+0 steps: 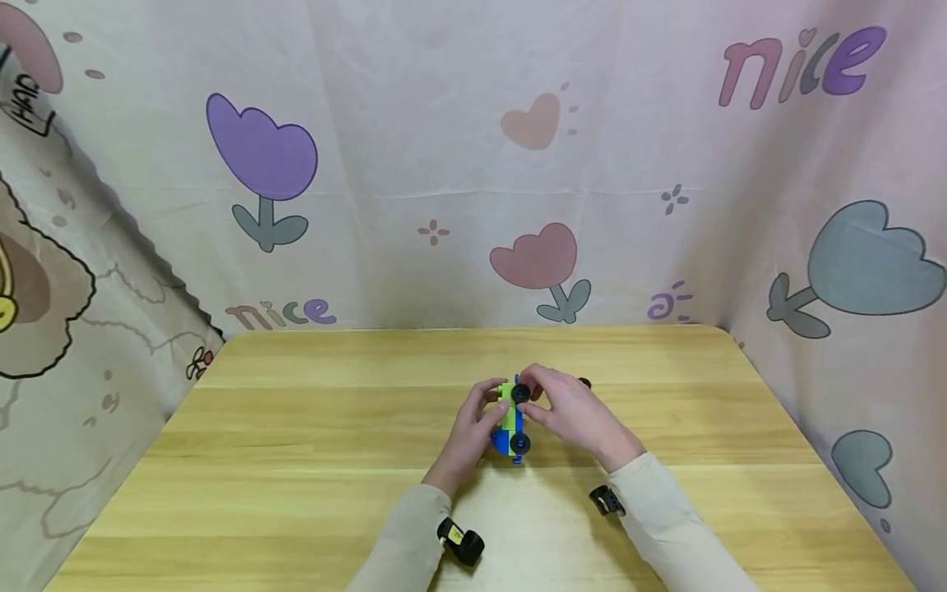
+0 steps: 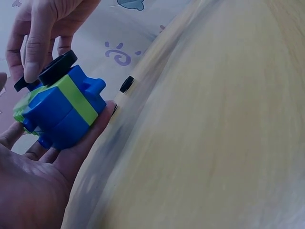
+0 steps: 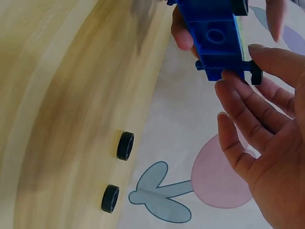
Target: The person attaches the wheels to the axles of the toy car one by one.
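A toy car of blue and green building blocks (image 1: 506, 418) is held above the table, tipped so black wheels face right in the head view. My left hand (image 1: 466, 427) grips its body from the left, with the thumb on the green part. My right hand (image 1: 570, 409) pinches around the far wheel (image 1: 521, 393), thumb and fingers at its rim. Nearer me, another wheel (image 1: 520, 444) sits on the same side. The right wrist view shows the car's blue underside (image 3: 214, 36) and bare axle stubs (image 3: 199, 65) on the opposite side.
Two loose black wheels (image 3: 125, 146) (image 3: 110, 198) lie on the wooden table (image 1: 296, 444) near its far edge, beyond the right hand. A printed cloth (image 1: 414, 131) hangs behind and at both sides. Black wrist cameras (image 1: 460, 543) are strapped to both sleeves.
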Available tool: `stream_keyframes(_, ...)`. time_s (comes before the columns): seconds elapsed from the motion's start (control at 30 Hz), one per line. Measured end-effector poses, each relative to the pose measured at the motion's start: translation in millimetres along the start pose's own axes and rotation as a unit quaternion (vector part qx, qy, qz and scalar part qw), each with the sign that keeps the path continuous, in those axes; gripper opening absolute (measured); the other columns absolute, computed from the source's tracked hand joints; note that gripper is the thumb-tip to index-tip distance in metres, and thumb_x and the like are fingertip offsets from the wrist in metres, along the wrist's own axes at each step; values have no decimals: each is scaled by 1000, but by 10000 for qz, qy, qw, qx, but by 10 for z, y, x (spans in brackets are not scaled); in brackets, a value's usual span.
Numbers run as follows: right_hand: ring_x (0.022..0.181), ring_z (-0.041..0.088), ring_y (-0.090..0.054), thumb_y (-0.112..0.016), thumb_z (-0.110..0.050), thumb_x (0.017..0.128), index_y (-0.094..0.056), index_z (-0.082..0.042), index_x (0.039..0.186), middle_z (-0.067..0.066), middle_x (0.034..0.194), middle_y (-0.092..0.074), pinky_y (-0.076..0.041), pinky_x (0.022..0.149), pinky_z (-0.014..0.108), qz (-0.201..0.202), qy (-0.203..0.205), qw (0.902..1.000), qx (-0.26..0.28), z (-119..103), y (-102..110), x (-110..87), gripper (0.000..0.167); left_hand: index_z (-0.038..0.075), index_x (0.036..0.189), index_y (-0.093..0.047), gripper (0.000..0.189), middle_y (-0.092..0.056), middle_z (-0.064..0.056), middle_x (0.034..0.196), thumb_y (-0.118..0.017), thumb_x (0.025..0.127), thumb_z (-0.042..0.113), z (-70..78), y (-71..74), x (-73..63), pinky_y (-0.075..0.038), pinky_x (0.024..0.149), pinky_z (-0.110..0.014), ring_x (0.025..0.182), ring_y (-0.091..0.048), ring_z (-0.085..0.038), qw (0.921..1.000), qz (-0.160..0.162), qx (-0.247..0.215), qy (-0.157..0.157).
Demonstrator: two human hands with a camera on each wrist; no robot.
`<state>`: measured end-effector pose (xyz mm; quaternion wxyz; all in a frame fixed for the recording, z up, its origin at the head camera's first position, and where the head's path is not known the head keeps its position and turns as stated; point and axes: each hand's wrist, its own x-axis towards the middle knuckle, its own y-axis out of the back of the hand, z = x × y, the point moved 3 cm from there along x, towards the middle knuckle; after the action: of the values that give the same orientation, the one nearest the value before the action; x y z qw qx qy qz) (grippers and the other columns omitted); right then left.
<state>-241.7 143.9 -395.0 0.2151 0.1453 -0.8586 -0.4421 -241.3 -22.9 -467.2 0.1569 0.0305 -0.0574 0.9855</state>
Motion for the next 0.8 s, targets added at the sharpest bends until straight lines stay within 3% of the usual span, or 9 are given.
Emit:
stream_keyframes(0.17,89,18,-62,-74,-18,90,-62,-13,115,-7,95,-62,-52,79,33,4,44,9999,129,23,-26,5,28,9,140,-41,43,-47,-16,123,-54,103,28,25,-16,21,-53,86,-38,98,-67,-32,9999,111,29,89)
stream_keyframes(0.43,94,11,-60,-59,-19,100,-63,-12,119,-7,104,-63,-52,84,38,-59,24,9967,813,29,-46,-57,21,5,137,-39,42,-54,-17,116,-53,103,24,-13,-58,7,-57,76,-42,92,-66,-47,9990,6,-435,73)
stream_keyframes(0.57,95,10,-60,-53,-15,103,-65,-12,119,-4,111,-65,-52,80,34,85,-80,9947,1022,43,-41,-60,20,7,137,-40,41,-55,-16,115,-53,103,27,-13,-60,14,-58,75,-43,90,-68,-44,9990,-9,-448,92)
stream_keyframes(0.8,92,12,-61,-58,-14,100,-66,-12,117,-3,106,-66,-52,80,36,154,-402,9862,1601,37,-42,-44,18,8,137,-42,40,-57,-17,118,-53,104,26,13,-43,5,-57,77,-42,89,-68,-42,9995,84,-286,116)
